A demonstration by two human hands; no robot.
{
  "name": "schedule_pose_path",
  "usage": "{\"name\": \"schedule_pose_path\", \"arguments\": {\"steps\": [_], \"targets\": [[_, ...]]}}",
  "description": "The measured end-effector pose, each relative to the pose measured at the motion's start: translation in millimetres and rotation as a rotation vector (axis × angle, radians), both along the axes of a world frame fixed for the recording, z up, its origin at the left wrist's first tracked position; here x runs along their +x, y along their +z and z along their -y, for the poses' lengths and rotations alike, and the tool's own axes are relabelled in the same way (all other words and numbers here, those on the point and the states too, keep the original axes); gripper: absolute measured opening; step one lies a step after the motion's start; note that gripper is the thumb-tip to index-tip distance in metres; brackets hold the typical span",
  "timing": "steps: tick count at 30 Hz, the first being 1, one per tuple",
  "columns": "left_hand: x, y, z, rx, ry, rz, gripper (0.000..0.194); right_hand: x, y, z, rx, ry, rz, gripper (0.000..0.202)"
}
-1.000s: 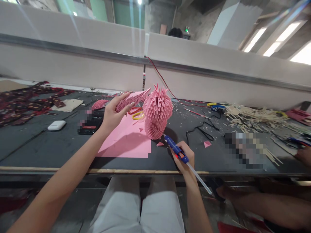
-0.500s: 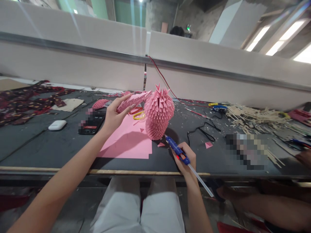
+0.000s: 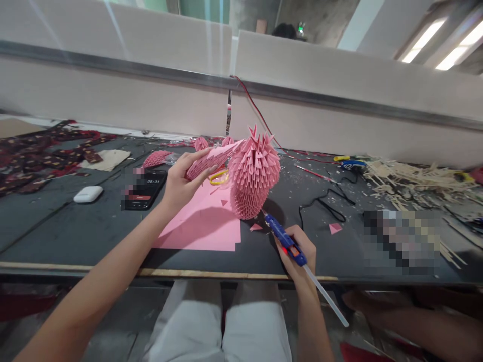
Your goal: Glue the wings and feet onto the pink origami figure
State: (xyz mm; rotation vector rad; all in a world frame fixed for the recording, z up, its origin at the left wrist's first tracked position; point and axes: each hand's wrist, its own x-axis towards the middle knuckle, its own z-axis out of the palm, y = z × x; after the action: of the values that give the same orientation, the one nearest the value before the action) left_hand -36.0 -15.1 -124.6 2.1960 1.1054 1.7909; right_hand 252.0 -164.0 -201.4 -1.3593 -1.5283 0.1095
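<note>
My left hand [image 3: 184, 178] is closed on a long pink folded-paper piece [image 3: 215, 157], made of many small pointed units. Its far end meets, or lies just in front of, the side of a pink folded-paper figure [image 3: 254, 173]; whether they touch I cannot tell. The figure stands upright, round above and below, with spikes on top. In my right hand [image 3: 302, 251] is a blue glue gun [image 3: 283, 236], with a long white glue stick out of its back end. Its nozzle points up and left, close to the figure's base.
Pink paper sheets [image 3: 199, 231] lie left of the figure, with yellow-handled scissors [image 3: 219, 177] behind. A phone [image 3: 149, 190] and white earphone case [image 3: 88, 194] lie left. Wooden sticks [image 3: 403, 178], a black cord [image 3: 328, 203] and a pink scrap [image 3: 334, 229] lie right. Another person's limb [image 3: 415, 317] shows lower right.
The view has shifted slightly, so most things sit a little further right. Both hands keep their hold, and the long piece stays by the figure's upper side.
</note>
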Motion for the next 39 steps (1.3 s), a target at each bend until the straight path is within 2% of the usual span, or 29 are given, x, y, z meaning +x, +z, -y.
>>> {"name": "schedule_pose_path", "arguments": {"steps": [11,17,22,27,33,39], "targets": [[4,-11.3,-2,0.054,-0.026,0.017,0.041,1,0.2,1,0.016,0.02,0.012,0.02],[6,-13.9,0,0.014,-0.044,0.033,0.042,1,0.0,1,0.01,0.0,-0.005,0.02],[5,-14.5,-2,0.053,-0.055,0.028,0.041,0,-0.4,1,0.025,-0.006,0.011,0.02],[3,-9.8,-4,0.121,-0.01,-0.042,0.042,1,-2.9,1,-0.001,-0.032,-0.004,0.02],[1,2.7,1,0.093,0.031,-0.106,0.039,2,-2.1,1,-0.036,-0.073,-0.041,0.02],[0,7.4,6,0.124,0.048,-0.181,0.04,6,0.3,-2,-0.008,-0.017,-0.021,0.024]]}}
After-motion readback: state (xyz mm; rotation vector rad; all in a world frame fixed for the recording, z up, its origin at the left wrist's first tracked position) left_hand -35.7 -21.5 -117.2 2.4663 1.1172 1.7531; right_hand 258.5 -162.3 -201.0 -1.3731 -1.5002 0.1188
